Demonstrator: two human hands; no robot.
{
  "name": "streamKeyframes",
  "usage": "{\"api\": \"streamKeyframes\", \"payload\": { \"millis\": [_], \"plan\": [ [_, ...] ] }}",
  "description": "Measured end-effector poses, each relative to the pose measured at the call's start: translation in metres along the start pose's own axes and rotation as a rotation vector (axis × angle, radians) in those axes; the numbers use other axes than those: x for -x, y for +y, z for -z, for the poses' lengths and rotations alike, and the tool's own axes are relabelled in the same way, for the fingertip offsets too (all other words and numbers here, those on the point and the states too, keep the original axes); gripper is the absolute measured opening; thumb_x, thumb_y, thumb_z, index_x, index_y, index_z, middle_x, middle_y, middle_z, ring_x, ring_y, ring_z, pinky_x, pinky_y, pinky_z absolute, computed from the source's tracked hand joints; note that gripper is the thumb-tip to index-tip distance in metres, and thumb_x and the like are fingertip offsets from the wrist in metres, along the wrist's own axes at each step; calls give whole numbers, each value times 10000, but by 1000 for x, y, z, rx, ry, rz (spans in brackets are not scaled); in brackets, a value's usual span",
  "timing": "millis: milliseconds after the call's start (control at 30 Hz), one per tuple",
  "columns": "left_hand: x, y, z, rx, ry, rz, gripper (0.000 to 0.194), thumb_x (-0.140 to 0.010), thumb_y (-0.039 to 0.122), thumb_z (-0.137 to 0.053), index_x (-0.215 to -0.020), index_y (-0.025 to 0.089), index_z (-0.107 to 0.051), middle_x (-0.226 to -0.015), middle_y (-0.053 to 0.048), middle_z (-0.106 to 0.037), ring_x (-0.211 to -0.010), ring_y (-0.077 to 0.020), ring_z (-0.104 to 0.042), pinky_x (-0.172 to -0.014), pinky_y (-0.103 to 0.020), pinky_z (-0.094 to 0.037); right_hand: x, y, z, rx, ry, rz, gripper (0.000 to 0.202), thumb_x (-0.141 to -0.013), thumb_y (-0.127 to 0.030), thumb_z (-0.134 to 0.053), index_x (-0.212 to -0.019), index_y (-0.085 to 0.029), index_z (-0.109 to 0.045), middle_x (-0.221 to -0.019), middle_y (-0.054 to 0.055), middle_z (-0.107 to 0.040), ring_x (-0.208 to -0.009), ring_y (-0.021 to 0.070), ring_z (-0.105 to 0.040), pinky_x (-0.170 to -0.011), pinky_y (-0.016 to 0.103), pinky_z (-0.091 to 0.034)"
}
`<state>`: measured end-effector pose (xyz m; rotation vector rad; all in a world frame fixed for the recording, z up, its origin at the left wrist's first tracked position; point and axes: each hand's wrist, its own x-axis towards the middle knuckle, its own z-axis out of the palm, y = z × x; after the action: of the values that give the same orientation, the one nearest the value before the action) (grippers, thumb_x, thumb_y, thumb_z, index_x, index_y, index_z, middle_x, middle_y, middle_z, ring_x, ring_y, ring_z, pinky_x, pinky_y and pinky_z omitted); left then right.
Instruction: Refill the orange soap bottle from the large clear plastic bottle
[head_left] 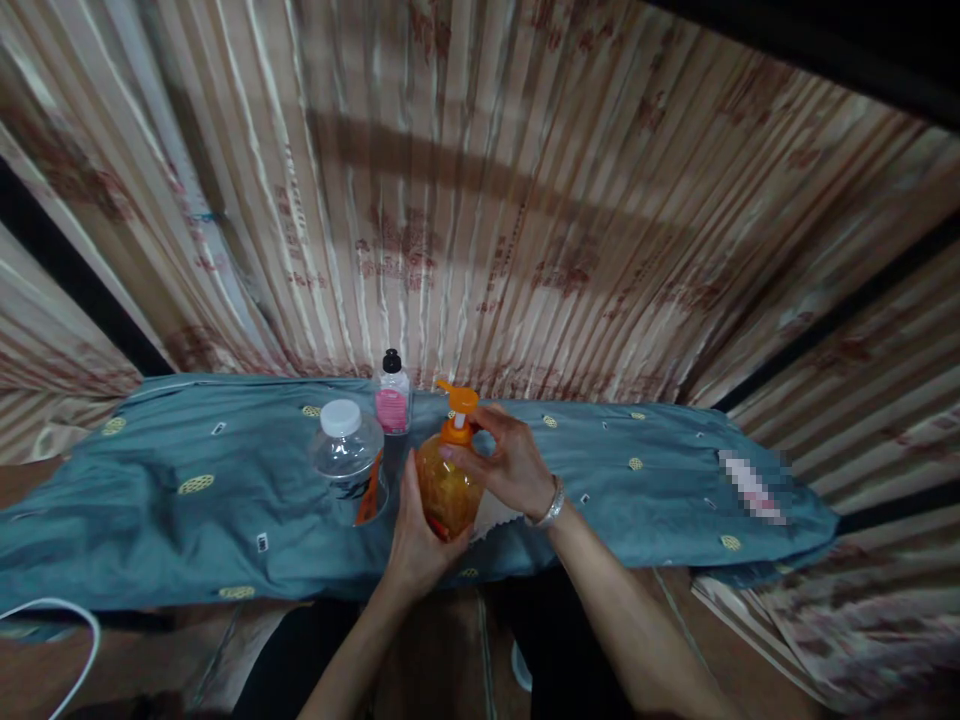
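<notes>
While both hands grip it, the pump bottle sits right between them, near the front edge of the cloth-covered bench. Long axis roughly upright, spout pointing left and away. Left hand cups the lower body from the left; right hand pinches around the neck, so it's the nearer one to the orange pump head. Can't tell if the base touches cloth. White-lidded jar just left, pink-labelled bottle behind, curtain beyond.
</notes>
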<state>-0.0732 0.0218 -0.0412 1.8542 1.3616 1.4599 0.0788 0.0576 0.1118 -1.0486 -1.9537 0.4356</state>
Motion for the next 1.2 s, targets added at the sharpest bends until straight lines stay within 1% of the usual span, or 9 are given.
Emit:
{"api": "streamKeyframes", "payload": {
  "millis": [167, 267, 367, 467, 633, 767, 967, 1100, 1200],
  "plan": [
    [9, 3, 5, 141, -120, 121, 1224, -704, 355, -812, -1633, 197, -30, -1664, -237, -291, -1534, -378, -326, -1213, -573, -311, -1, 14, 2, -256, -206, -6, 324, -908, -517, -671, -1025, -215, -683, -995, 38, -724, -962, 220, -681, -897, 355, -526],
    [9, 1, 6, 118, -99, 144, 1229, -694, 384, -814, -1631, 188, -42, -1675, -249, -257, -1549, -396, -280, -1223, -590, -278, 1, 15, -7, -247, -24, -95, 483, -798, -563, -787, -1113, -222, -652, -1036, 45, -731, -980, 226, -691, -933, 379, -536],
    [7, 1, 9, 78, -81, 138, 1228, -687, 372, -820, -1632, 201, -55, -1659, -246, -296, -1537, -398, -310, -1212, -591, -303, 3, 11, -14, -190, 99, -158, 441, -751, -571, -828, -961, -220, -661, -933, 33, -734, -879, 213, -693, -879, 374, -558],
    [5, 2, 11, 35, -72, 110, 1208, -703, 355, -811, -1633, 208, -54, -1643, -242, -327, -1525, -391, -342, -1197, -588, -338, 3, 9, -15, -253, 43, -125, 355, -840, -570, -748, -924, -234, -670, -916, 25, -745, -889, 210, -708, -898, 378, -568],
    [2, 2, 11, -34, -36, 81, 1201, -708, 350, -808, -1631, 189, -57, -1607, -249, -369, -1491, -390, -404, -1166, -575, -394, 4, 7, -14, -243, 68, -103, 572, -809, -555, -790, -1272, -268, -615, -1124, 45, -753, -1068, 231, -710, -997, 409, -548],
    [2, 0, 8, -76, -12, 58, 1186, -714, 349, -803, -1630, 185, -68, -1586, -257, -387, -1465, -402, -439, -1132, -570, -439, 7, 5, -16, -40, 147, -193, 575, -719, -514, -874, -1159, -225, -645, -993, 50, -755, -952, 246, -712, -908, 410, -572],
    [2, -2, 3, -88, 8, -15, 1177, -705, 303, -804, -1631, 210, -83, -1550, -232, -441, -1439, -395, -474, -1125, -573, -443, 12, 12, -15, -336, 47, -90, 438, -887, -502, -699, -1224, -236, -611, -1128, 58, -745, -1047, 214, -720, -990, 390, -561],
    [2, -3, 1, -99, 20, 8, 1182, -683, 277, -806, -1628, 207, -99, -1545, -228, -443, -1435, -398, -474, -1124, -582, -441, 11, 10, -14, -194, 132, -146, 610, -768, -541, -818, -1249, -227, -616, -1117, 76, -740, -1005, 240, -721, -954, 414, -573],
    [2, -2, 0, -98, 10, 12, 1183, -680, 272, -804, -1627, 207, -97, -1535, -226, -452, -1423, -394, -489, -1114, -576, -454, 10, 7, -14, -133, 179, -223, 543, -737, -568, -831, -1119, -218, -668, -994, 62, -749, -897, 237, -729, -880, 408, -597]
  ]
}}
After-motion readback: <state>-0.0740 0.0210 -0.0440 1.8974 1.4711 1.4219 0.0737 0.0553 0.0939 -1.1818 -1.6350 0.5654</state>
